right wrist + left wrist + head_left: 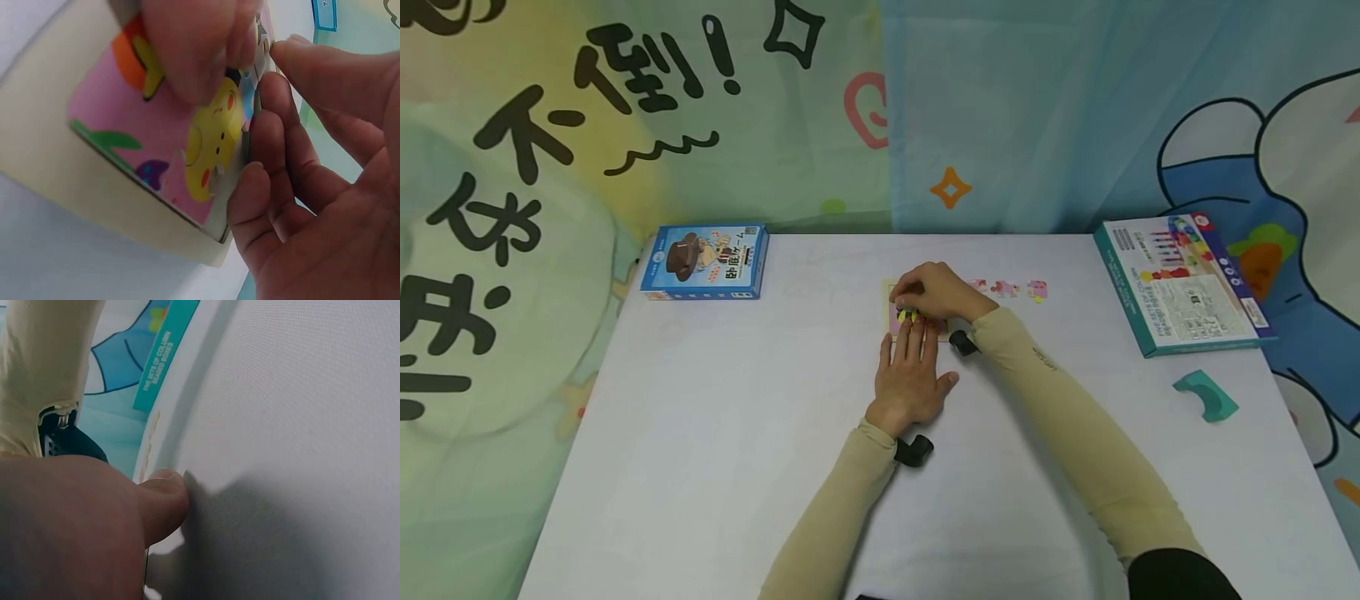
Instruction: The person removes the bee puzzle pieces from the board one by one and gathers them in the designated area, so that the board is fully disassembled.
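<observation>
A jigsaw puzzle (103, 103) with a pink picture and a yellow figure lies in a cream frame (37, 144) on the table. My left hand (910, 387) rests palm down, its straight fingers pressing on the picture; in the left wrist view its thumb (164, 503) points out over the white cloth. My right hand (942, 290) is at the puzzle's far side. In the right wrist view its thumb and curled forefinger pinch a small puzzle piece (261, 57) at the picture's edge, mostly hidden by fingers. Its other fingertips touch the puzzle's side.
Several loose pink puzzle pieces (1004, 288) lie in a row right of the frame. A blue box (706, 262) stands at the back left, a teal-edged box (1183, 283) at the back right. A curved teal block (1208, 395) lies before that box. A printed curtain (1000, 108) hangs behind the table.
</observation>
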### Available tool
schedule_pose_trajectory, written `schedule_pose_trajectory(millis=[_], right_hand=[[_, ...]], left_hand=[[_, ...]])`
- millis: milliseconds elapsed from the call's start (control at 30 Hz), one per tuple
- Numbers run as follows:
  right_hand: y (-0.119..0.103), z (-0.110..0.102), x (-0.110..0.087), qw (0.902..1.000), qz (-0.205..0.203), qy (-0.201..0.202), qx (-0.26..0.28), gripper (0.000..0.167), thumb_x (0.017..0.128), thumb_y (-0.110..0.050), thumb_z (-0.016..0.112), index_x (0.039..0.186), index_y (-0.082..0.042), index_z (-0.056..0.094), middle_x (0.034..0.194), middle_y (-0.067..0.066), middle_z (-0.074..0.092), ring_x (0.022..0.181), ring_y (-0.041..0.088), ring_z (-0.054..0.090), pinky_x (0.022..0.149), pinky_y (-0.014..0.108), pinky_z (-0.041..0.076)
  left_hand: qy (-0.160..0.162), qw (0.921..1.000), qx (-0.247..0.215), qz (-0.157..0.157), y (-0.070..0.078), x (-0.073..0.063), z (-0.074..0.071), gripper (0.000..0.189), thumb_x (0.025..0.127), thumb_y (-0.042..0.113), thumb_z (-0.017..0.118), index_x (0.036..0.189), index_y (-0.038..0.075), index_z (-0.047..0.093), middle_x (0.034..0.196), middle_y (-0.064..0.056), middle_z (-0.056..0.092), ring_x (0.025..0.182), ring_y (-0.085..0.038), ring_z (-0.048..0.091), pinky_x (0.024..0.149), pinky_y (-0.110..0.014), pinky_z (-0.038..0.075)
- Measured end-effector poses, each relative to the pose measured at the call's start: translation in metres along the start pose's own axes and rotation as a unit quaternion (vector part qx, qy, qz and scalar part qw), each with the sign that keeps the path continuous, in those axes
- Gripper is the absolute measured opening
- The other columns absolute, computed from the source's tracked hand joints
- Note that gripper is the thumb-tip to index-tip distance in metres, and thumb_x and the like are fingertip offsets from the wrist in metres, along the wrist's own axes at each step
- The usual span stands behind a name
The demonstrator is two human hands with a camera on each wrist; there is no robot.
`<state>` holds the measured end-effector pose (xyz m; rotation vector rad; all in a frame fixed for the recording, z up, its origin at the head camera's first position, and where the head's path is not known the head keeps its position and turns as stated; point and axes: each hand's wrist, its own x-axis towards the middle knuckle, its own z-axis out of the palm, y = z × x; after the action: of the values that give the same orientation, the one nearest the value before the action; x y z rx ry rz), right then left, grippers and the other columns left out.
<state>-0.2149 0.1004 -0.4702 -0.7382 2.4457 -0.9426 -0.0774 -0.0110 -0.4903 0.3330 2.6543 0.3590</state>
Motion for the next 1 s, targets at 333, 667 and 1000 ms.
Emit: schedule_pose_trajectory(millis=[333, 667, 1000], right_hand=[[0.0021, 0.0004, 0.0046, 0.9996, 0.019, -0.02, -0.004, 0.013, 0.104, -0.013, 0.069, 0.11, -0.008, 0.078, 0.1, 0.008, 0.077, 0.094, 0.023, 0.073, 0.093, 0.043, 0.058], [0.0017, -0.0025, 0.0044, 0.9996, 0.018, -0.003, 0.022, 0.006, 0.1, -0.01, 0.073, 0.104, -0.007, 0.076, 0.099, 0.01, 0.076, 0.093, 0.024, 0.071, 0.091, 0.042, 0.057], [0.0069, -0.0043, 0.0007, 0.9993, -0.008, 0.032, 0.018, 0.014, 0.102, -0.015, 0.073, 0.11, -0.006, 0.079, 0.106, 0.01, 0.079, 0.096, 0.025, 0.073, 0.093, 0.045, 0.057]], left_hand=[[-0.001, 1.0, 0.003, -0.005, 0.0009, -0.0005, -0.001, 0.084, 0.11, 0.058, 0.042, 0.173, 0.017, 0.003, 0.181, -0.002, -0.003, 0.167, -0.023, -0.007, 0.134, -0.05, -0.002], [-0.013, 0.9996, 0.02, -0.013, 0.0009, 0.0049, 0.0004, 0.085, 0.109, 0.062, 0.038, 0.173, 0.019, 0.001, 0.181, -0.002, -0.005, 0.167, -0.022, -0.009, 0.134, -0.05, -0.003], [-0.003, 0.9999, 0.012, -0.005, 0.0, 0.0032, 0.0009, 0.085, 0.11, 0.061, 0.04, 0.173, 0.016, 0.003, 0.181, -0.004, -0.003, 0.167, -0.024, -0.006, 0.134, -0.05, -0.002]])
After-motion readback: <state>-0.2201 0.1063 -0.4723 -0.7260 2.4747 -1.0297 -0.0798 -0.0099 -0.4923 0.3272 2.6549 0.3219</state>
